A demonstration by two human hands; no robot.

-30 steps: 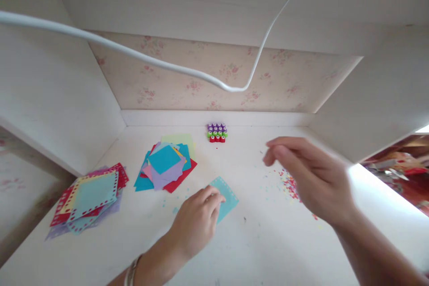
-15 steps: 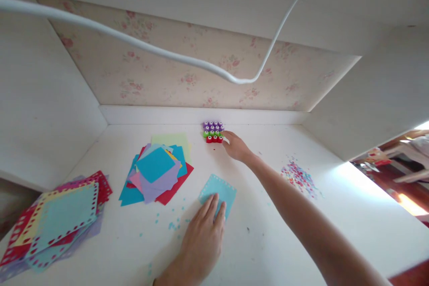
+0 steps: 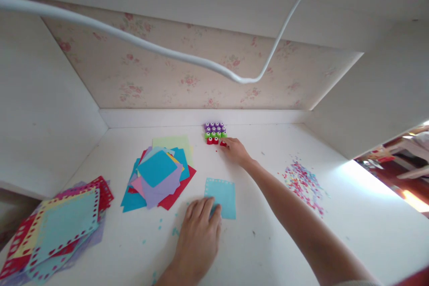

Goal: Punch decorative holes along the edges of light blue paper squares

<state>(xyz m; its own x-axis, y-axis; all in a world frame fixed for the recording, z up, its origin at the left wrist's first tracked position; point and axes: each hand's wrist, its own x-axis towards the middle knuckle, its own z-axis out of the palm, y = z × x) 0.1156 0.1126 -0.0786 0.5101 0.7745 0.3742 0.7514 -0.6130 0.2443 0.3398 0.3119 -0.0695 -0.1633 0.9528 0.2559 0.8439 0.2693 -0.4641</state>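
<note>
The step in hand, as far as it could be judged, was taking one small tool from a group while the paper was steadied. The right hand (image 3: pixel 234 149) was narrowed to a pinch around a red punch (image 3: pixel 223 143), which sat at the near right of the block, just beside two other red punches (image 3: pixel 212 141). Behind these stood green punches (image 3: pixel 216 135) and purple punches (image 3: pixel 214 126), packed close together (a tidy little block, set near the back of the worktop (image 3: pixel 268 250)).

The left hand (image 3: pixel 197 237) lay palm down with its fingers a little apart, gripping nothing, its fingertips on the near left part of a pale blue sheet (image 3: pixel 228 199). That sheet lay flat on the worktop, nearer the person than the punches, with a row of cut holes along its far edge. Its near right corner showed clear of the fingers.

To the left were a stack of plain coloured sheets (image 3: pixel 157 169) and, farther out, a pile of sheets with holes along their edges (image 3: pixel 67 221). Paper bits (image 3: pixel 303 183) were scattered to the right.

The next move called for a firm pinch and a clean lift, so that the red punch would come away without nudging its close neighbours. It also called for light, even pressure from the left hand, since the thin sheet looked likely to slide or turn easily.
</note>
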